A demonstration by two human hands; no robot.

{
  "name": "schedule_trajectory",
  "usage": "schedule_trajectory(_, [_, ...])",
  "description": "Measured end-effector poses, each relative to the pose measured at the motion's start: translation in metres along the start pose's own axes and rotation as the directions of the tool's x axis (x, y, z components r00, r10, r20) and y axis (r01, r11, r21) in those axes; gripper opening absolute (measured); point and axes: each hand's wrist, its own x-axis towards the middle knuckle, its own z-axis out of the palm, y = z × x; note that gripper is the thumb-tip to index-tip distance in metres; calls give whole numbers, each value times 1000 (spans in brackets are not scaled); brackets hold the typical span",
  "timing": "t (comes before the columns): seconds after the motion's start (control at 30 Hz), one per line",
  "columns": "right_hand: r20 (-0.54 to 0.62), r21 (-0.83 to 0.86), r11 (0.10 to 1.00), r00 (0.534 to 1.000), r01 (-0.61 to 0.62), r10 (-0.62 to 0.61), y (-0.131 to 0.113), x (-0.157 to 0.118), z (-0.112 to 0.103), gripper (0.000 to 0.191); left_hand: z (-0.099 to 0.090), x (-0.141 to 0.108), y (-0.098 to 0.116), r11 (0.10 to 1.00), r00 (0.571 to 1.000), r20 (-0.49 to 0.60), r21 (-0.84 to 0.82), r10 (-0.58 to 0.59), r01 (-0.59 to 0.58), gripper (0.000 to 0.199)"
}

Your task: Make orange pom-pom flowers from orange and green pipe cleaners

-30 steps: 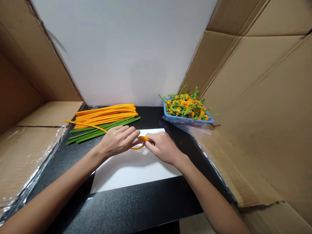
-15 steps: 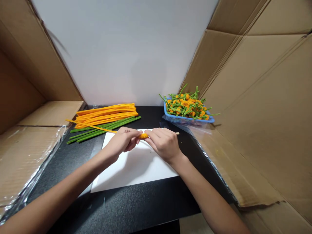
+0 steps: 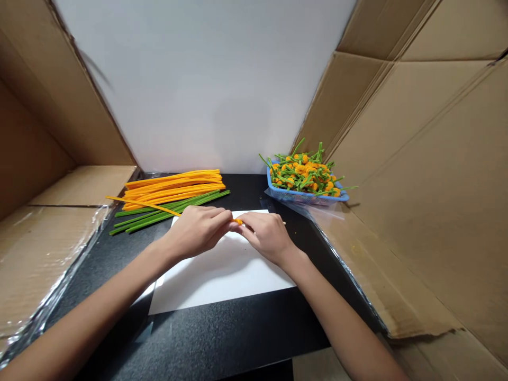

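My left hand is closed around an orange pipe cleaner, whose free end sticks out to the left. Between my hands shows a small orange coil, mostly hidden by the fingers. My right hand is closed over a thin pale stick, with only its tip visible past the knuckles. Both hands meet just above a white sheet, fingertips almost touching.
Behind my left hand lie a bundle of orange pipe cleaners and several green pipe cleaners. A blue basket at back right holds orange-and-green pipe cleaner pieces, with a clear plastic bag under it. Cardboard walls flank the black table.
My left hand has rolled forward over the coil, covering more of it. My right hand has shifted slightly, and less of the stick's tip shows.
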Motion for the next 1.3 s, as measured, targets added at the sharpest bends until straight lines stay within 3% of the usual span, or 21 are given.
schedule_trajectory(0.13, [-38, -52, 999, 999, 16, -18, -3, -1, 2, 18, 0, 2, 3, 985, 989, -14, -90, -150, 149, 37])
schedule_trajectory(0.23, [-72, -136, 990, 997, 24, -34, -3, -1, 4, 18, -3, 5, 12, 883, 942, 52, -334, -332, 330, 45])
schedule_trajectory(0.33, [-105, -202, 977, 991, 64, -86, -4, -2, 5, 20, -4, 8, 16, 591, 846, 280, -616, -455, 521, 53])
schedule_trajectory(0.4, [-129, -226, 970, 984, 92, -124, -4, -2, 6, 22, -4, 9, 16, 366, 783, 441, -708, -439, 604, 52])
schedule_trajectory(0.47, [-142, -228, 968, 980, 106, -141, -4, -2, 6, 23, -3, 8, 14, 229, 763, 514, -749, -393, 622, 48])
schedule_trajectory(0.5, [-142, -219, 970, 980, 104, -137, -4, -3, 6, 24, -2, 8, 14, 207, 766, 522, -758, -376, 618, 47])
schedule_trajectory(0.57, [-131, -174, 982, 986, 76, -99, -4, -3, 6, 25, -3, 6, 12, 298, 795, 488, -747, -360, 594, 50])
schedule_trajectory(0.63, [-110, -86, 996, 994, 16, -26, -4, -3, 5, 23, -5, 5, 10, 564, 851, 351, -639, -391, 523, 53])
schedule_trajectory(0.7, [-75, 23, 998, 995, -58, 59, -3, -2, 4, 19, -7, 3, 7, 851, 928, 119, -371, -353, 371, 47])
schedule_trajectory(0.77, [-39, 115, 985, 991, -125, 130, -3, -1, 2, 16, -9, 2, 3, 983, 984, -37, -63, -173, 171, 38])
schedule_trajectory(0.87, [7, 200, 964, 984, -174, 177, -3, 2, -2, 22, -9, 1, -3, 983, 998, -25, 174, 66, -61, 35])
schedule_trajectory(1.0, [64, 244, 956, 986, -162, 151, -5, 4, -6, 33, -8, 1, -4, 982, 992, -18, 147, 123, -119, 37])
schedule_trajectory(1.07, [58, 228, 961, 988, -154, 145, -6, 3, -6, 28, -8, 1, 0, 998, 998, -20, 19, 58, -57, 37])
schedule_trajectory(1.17, [5, 165, 978, 992, -126, 127, -8, 2, -5, 17, -12, 2, 7, 953, 985, 24, -252, -170, 171, 45])
schedule_trajectory(1.23, [-48, 107, 990, 994, -90, 96, -9, 1, -3, 20, -14, 4, 12, 837, 943, 99, -439, -317, 328, 53])
schedule_trajectory(1.3, [-102, 45, 998, 993, -54, 59, -9, 0, -1, 25, -14, 5, 15, 660, 891, 198, -611, -408, 437, 57])
